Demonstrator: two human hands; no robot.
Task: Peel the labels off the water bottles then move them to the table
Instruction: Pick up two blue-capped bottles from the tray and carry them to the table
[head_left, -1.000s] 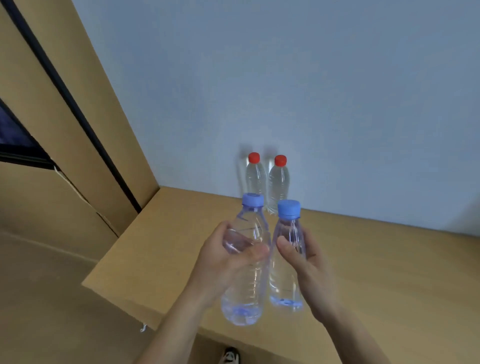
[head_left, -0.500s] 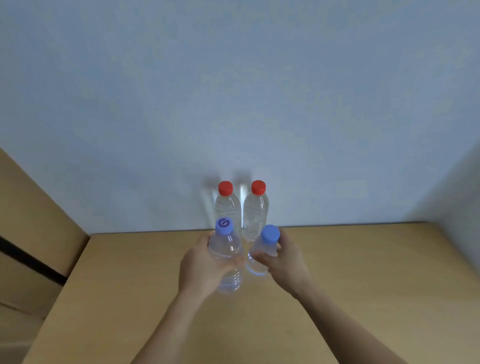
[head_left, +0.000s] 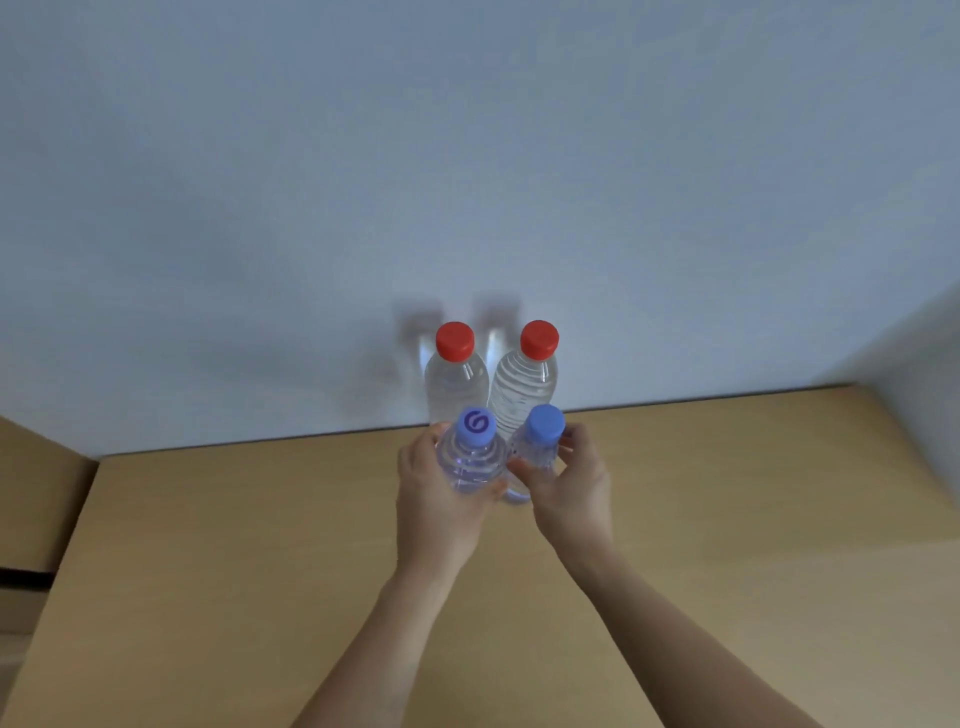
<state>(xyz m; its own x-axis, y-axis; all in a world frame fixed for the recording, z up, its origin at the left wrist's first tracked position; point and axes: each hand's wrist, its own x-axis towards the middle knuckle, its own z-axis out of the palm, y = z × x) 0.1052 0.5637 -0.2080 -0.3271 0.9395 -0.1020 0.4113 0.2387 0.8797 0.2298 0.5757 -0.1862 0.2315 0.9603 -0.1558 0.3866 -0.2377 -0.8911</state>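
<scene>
I have a bottle in each hand, both just in front of the red bottles (head_left: 456, 382), on my side of them. My left hand (head_left: 441, 504) has thumb and fingers wrapped round the body of the logo bottle (head_left: 470, 460), which is directly in front of the left red one. My right hand (head_left: 571, 493) has thumb and fingers closed round the shoulder of the plain bottle (head_left: 540, 444), just below its blue cap and in front of the right red one.

I grip high and from my own side because the red bottles are so near. My knuckles stay clear of them and I can steer each base down without knocking either one. The plain bottle leans a little, its cap tipped away from the logo bottle, and the two nearly touch lower down. My hands hide both bases, so I cannot tell whether they are resting on the table (head_left: 727, 519).

None of the four bottles shows a label, so I take the peeling as done and this as the setting-down. Lining mine up as a second row in front of the red bottles keeps the group tidy. My one worry is that the leaning bottle could nudge its neighbour as it straightens.
</scene>
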